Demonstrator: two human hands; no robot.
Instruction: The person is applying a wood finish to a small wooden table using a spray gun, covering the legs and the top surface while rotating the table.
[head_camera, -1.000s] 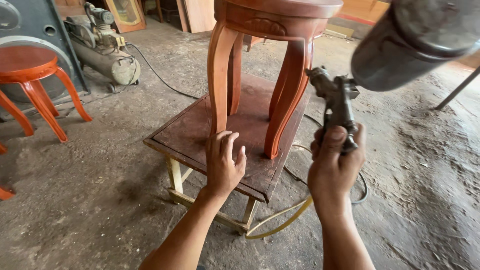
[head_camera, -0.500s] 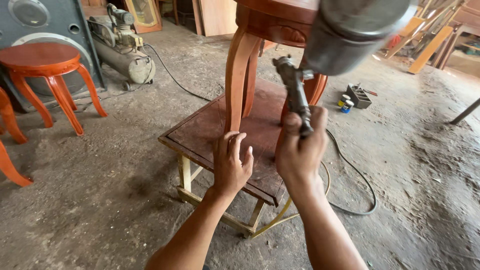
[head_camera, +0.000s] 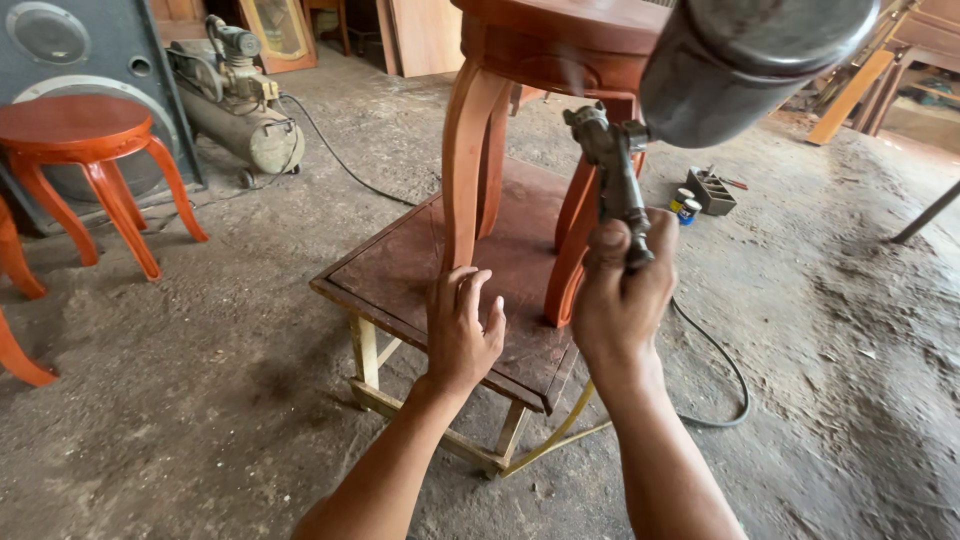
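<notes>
Since half a second ago, little has shifted: the right hand (head_camera: 622, 290) holds the spray gun (head_camera: 612, 170) at much the same height beside the stool's legs, and the left hand (head_camera: 462, 330) stays planted on the low surface (head_camera: 400, 275).

Head view: the left hand's fingers (head_camera: 470, 285) lie loosely spread, palm down, on the stained board, just beside the near leg (head_camera: 462, 170) of the reddish-brown stool (head_camera: 545, 45) that stands on it. The right hand's fingers are wrapped around the spray gun's grip; its nozzle points toward the stool's apron, and its dark metal cup (head_camera: 745, 55) bulks out of focus at the top of the frame.

On the floor beyond the surface sit two small round tins (head_camera: 685, 205), one with a blue side, next to a small dark tray (head_camera: 712, 190); any labels are too small to make out. A black hose (head_camera: 725, 365) loops over the floor behind the right wrist.

At left stand an orange stool (head_camera: 85, 160), an air compressor (head_camera: 240, 120) and a large grey speaker (head_camera: 60, 40), cut off by the frame. The worked stool's seat is cropped at the top edge, and its far legs are partly hidden behind the gun and hand.
</notes>
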